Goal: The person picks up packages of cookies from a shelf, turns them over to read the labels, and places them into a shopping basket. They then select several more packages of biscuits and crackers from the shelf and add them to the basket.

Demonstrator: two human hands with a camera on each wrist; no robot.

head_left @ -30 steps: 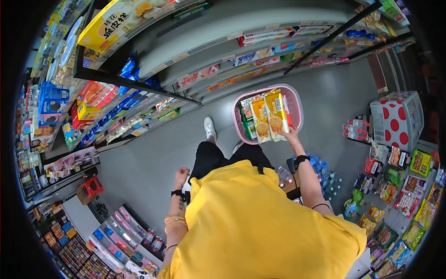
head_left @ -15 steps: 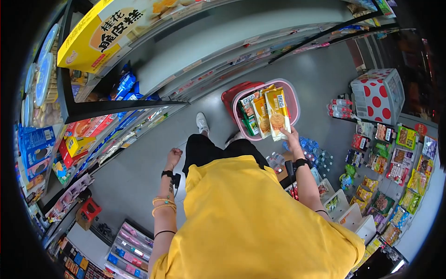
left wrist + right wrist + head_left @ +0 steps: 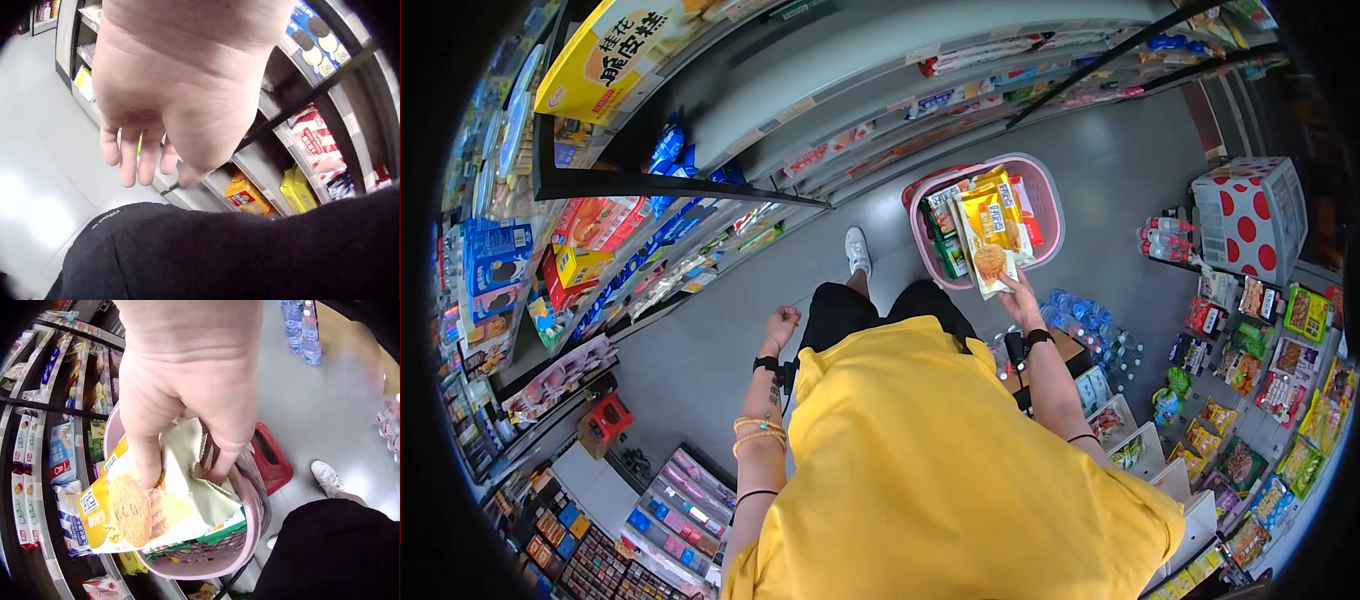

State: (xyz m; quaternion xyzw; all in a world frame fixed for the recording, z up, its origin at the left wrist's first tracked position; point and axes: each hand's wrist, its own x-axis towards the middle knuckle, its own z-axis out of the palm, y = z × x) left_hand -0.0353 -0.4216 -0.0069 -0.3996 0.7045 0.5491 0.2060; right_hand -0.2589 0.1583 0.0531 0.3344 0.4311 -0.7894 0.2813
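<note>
Yellow box (image 3: pixel 615 65) reads 桂花脆皮糕 (boldly); right hand (image 3: pixel 1019 298) pinches packaged biscuits (image 3: pixel 112 515), left hand (image 3: pixel 780 327) relaxed.

- Upper middle of the head view: grey metal shelving with black bars (image 3: pixel 840 80) walls off the way beyond the pink plastic basket (image 3: pixel 1057 225).
- Inside the basket, a yellow-and-white biscuit packet (image 3: pixel 988 258) under the right hand (image 3: pixel 1018 298) blocks the near rim; a strip opens at the right end.
- Right of that hand, clear bluish plastic bottles (image 3: pixel 1092 318) crowd the floor.
- Left of centre, open grey floor (image 3: pixel 700 360) gives the left hand (image 3: pixel 780 327) sideways room.
</note>
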